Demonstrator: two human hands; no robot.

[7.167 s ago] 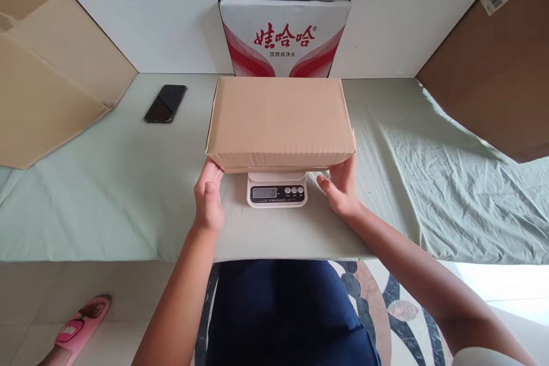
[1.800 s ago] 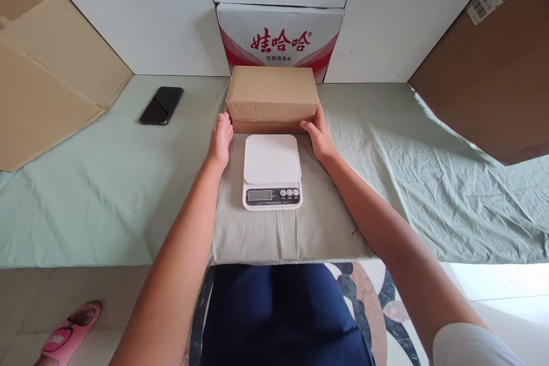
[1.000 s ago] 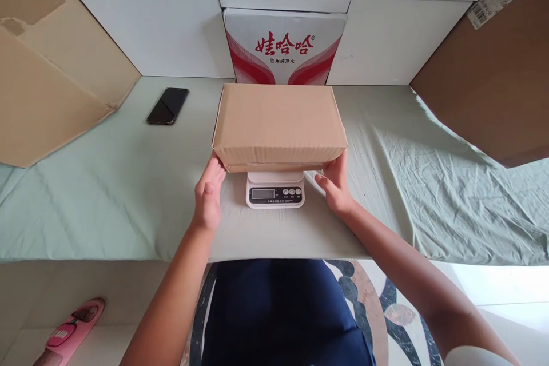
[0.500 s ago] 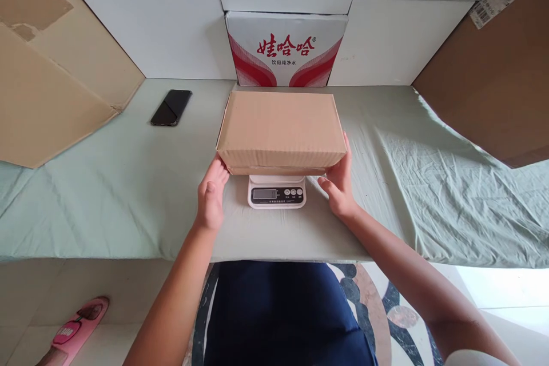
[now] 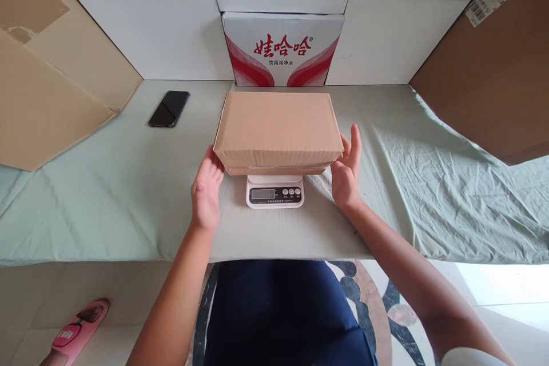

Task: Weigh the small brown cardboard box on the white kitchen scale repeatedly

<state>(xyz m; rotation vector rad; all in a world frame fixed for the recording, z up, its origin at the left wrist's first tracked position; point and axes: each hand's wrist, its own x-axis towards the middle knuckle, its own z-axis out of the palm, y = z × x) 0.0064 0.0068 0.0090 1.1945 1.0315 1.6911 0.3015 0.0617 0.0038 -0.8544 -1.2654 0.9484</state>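
A closed brown cardboard box [image 5: 278, 121] lies on a white kitchen scale [image 5: 275, 191], whose display and buttons stick out below the box's near side. The display's reading is too faint to make out. At the box's near left corner is my left hand [image 5: 206, 189], its fingers stretched out with the tips against or just beside the cardboard. My right hand [image 5: 347, 174] is at the right side, fingers spread and index finger pointing up. Some of its fingertips are close to the box's side; I cannot tell whether they touch.
A black phone [image 5: 169, 108] lies left of the box on the pale green cloth [image 5: 107, 194]. Behind stands a white and red carton [image 5: 283, 48] against white panels. Large cardboard sheets [image 5: 55, 80] flank both sides. A foot in a pink slipper [image 5: 81, 331] shows at lower left.
My right hand has loosened from the box's side, its fingers spreading outward. My left hand has shifted slightly outward, thumb no longer standing out. The box stays on the scale.
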